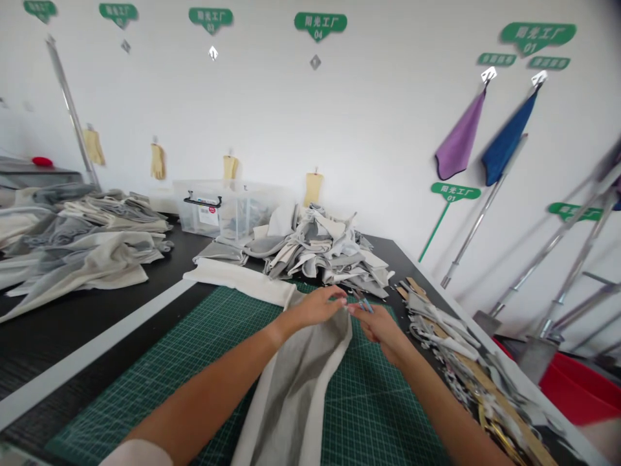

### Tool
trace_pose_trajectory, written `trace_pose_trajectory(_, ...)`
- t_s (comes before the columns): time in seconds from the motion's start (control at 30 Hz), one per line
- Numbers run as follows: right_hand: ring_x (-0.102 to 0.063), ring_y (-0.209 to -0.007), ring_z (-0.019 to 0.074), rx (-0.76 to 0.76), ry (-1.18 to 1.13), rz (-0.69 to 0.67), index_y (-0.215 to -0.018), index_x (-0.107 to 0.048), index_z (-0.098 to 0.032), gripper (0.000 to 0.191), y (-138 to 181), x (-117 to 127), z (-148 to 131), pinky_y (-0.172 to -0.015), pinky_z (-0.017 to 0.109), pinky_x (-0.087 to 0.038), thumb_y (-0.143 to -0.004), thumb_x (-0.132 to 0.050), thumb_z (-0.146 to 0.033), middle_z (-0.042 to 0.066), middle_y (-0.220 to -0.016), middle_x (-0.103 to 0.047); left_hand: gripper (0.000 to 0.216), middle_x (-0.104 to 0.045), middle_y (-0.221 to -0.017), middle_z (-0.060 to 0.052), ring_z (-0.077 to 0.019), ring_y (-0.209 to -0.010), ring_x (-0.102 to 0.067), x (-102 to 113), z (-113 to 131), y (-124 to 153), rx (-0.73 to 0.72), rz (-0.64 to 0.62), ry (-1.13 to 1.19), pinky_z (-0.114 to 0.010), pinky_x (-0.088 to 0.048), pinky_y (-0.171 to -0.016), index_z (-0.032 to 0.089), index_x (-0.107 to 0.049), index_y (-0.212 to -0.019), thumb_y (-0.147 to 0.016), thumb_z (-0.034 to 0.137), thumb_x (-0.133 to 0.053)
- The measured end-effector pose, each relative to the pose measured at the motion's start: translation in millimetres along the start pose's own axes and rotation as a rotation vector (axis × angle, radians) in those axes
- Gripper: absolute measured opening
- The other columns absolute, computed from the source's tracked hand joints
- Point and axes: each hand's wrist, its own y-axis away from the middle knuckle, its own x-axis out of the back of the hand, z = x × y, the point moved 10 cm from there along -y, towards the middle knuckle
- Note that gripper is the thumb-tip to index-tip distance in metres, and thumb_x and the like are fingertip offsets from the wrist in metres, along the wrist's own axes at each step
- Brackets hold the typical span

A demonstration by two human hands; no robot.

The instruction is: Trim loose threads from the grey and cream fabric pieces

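Observation:
A long grey cloth with white edging (291, 395) lies on a green cutting mat (378, 414), running from near my body up to my hands. My left hand (315, 307) grips the cloth's gathered upper end. Close beside it, my right hand (378, 327) pinches small blue-handled snips (365, 305) at its fingertips, their tips close to the cloth. A white fabric strip (237, 281) lies on the mat's far edge, partly under the cloth. Just beyond my hands rises a heap of grey and white fabric pieces (320, 249).
Folded grey cloths (72, 249) cover the table's left side, behind them a clear plastic box (213, 210). Cardboard and fabric offcuts (451, 343) line the right edge. A red basin (577, 388) and metal poles (548, 252) stand beyond it.

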Motion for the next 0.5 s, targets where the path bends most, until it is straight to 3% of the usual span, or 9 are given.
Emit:
trace_pose_trajectory(0.1, -0.018, -0.040, 0.0045, -0.026, -0.042, 0.037, -0.097, -0.065, -0.013, 0.045, -7, 5, 21, -0.037, 0.020, -0.010, -0.075, -0.075, -0.051, -0.013, -0.043, -0.028, 0.034, -0.072, -0.103, -0.007, -0.0192, -0.096, -0.065, -25, -18, 6, 0.038, 0.017, 0.118, -0.029, -0.048, -0.088, 0.017, -0.069, -0.105, -0.097, 0.041, -0.047)
trace_pose_trajectory(0.23, -0.017, -0.039, 0.0038, -0.047, -0.174, 0.082, -0.097, -0.063, -0.013, 0.043, -16, 14, 46, -0.037, 0.020, -0.010, -0.074, -0.077, -0.047, -0.014, -0.044, -0.026, 0.034, -0.072, -0.101, -0.005, -0.0177, -0.091, -0.065, -36, -36, 13, 0.101, 0.020, 0.175, -0.027, -0.048, -0.083, 0.018, -0.068, -0.108, -0.093, 0.044, -0.054)
trace_pose_trajectory(0.4, -0.017, -0.038, 0.0033, -0.008, -0.230, 0.074, -0.099, -0.064, -0.013, 0.044, -18, 12, 52, -0.036, 0.019, -0.009, -0.074, -0.077, -0.047, -0.014, -0.044, -0.026, 0.031, -0.071, -0.087, -0.001, -0.0179, -0.085, -0.061, -37, -37, 18, 0.101, 0.017, -0.068, -0.029, -0.043, -0.085, 0.022, -0.071, -0.096, -0.092, 0.047, -0.054)
trace_pose_trajectory(0.5, -0.018, -0.038, 0.0036, 0.000, -0.223, 0.105, -0.098, -0.064, -0.014, 0.045, -18, 12, 53, -0.035, 0.018, -0.010, -0.073, -0.078, -0.048, -0.014, -0.044, -0.028, 0.026, -0.071, -0.090, -0.001, -0.0193, -0.090, -0.059, -30, -33, 22, 0.122, 0.076, -0.189, -0.031, -0.040, -0.087, 0.025, -0.070, -0.098, -0.093, 0.045, -0.054)
